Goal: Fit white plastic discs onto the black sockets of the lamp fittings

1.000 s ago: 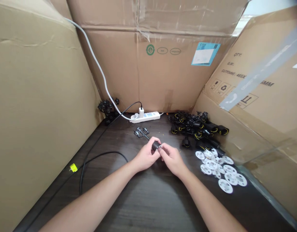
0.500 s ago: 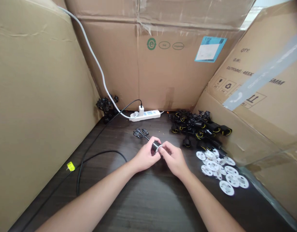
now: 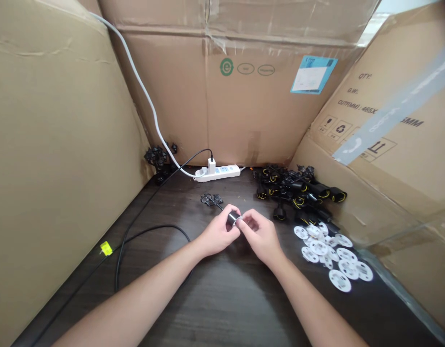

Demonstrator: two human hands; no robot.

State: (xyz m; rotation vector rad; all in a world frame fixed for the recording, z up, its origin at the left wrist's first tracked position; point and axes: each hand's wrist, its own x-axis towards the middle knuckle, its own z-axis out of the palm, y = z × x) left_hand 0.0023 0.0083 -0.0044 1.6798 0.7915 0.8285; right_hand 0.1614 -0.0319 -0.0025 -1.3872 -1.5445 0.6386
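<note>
Left hand (image 3: pixel 221 233) gripped black cylinder (image 3: pixel 233 218); right hand (image 3: pixel 257 235) touched its white end (image 3: pixel 238 220), grip unclear. Carton (image 3: pixel 421 159) to their right read "QTY:", "G.W:", "465X".

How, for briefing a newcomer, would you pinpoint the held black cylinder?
Find the white power strip before the back carton. Nearer the camera, the left hand grips the black cylinder. Unlike the heaped black fittings, its end, by the right hand, is white.
</note>
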